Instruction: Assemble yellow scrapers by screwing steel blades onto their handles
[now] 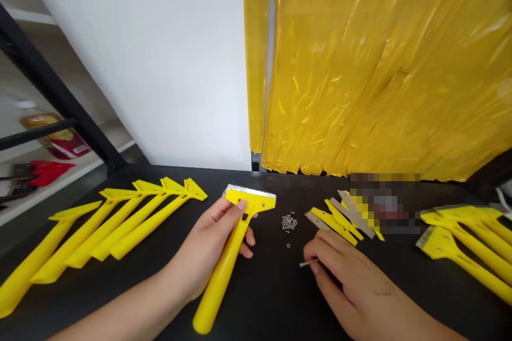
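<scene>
Scraper (pixel 229 269), yellow plastic, held closed in left hand (pixel 204 249), long axis running away, blade end farthest | right hand (pixel 340 283), nearer the small screw (pixel 304 264), pinched it, tip aimed left, apart from scraper

Gap between left hand (pixel 204 250) and right hand (pixel 340 282), apparently screws (pixel 288 222) within

A scraper (pixel 230 261) sits in the left-hand fingers (pixel 228 212), a small stick (pixel 307 263) in the right-hand fingers (pixel 324 242). Screws (pixel 288 222) lie between both sets of fingers on the table (pixel 272 298). Left of the left-hand fingers: a row of scrapers (pixel 148 229). Behind the right-hand fingers: blades (pixel 318 220). Farther right: more scrapers (pixel 440 242).
</scene>
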Demonstrator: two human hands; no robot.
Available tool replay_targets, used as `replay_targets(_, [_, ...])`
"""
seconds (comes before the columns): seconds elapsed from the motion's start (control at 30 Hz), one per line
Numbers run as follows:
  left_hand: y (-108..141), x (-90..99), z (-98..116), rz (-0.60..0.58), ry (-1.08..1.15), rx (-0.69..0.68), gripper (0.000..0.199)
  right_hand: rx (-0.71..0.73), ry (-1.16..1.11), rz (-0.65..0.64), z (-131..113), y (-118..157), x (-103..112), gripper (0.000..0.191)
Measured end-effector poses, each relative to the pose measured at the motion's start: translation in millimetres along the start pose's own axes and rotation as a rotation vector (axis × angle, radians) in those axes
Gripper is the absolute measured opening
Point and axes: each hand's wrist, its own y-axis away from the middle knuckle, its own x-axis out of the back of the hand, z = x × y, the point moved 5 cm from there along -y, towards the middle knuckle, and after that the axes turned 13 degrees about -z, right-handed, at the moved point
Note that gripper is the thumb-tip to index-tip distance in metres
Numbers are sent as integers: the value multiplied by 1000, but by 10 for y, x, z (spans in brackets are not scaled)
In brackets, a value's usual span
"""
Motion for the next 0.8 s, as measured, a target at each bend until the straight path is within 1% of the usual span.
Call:
replay_targets(0.07, [-18,15,-29,-8,7,13,29,19,29,-32,36,-4,-88,39])
replay_targets(0.13, [-37,27,-45,-10,17,10,28,25,60,-38,85,-6,-170,59])
replay_targets(0.17, [-44,30,-49,-5,20,5,27,7,70,-34,116,-9,-199,65])
replay_targets(0.23, [-45,26,-51,7,22,-1,26,-30,90,-31,160,-22,-230,68])
replay_targets(0.37, [-11,-14,-36,32,17,-30,21,-45,105,-38,150,-47,-212,53])
replay_targets(0.57, [3,-65,-24,11,25,-50,22,-43,73,-53,90,-73,-195,51])
replay_targets(0.63, [-4,-66,-26,0,32,-56,22,-46,41,-64,84,-98,-191,44])
replay_targets(0.73, [-4,-71,-53,-19,36,-46,19,-68,-30,-62,88,-130,-169,25])
replay_targets(0.8, [1,-88,-83,-53,46,-32,19,-82,-81,-61,94,-136,-165,19])
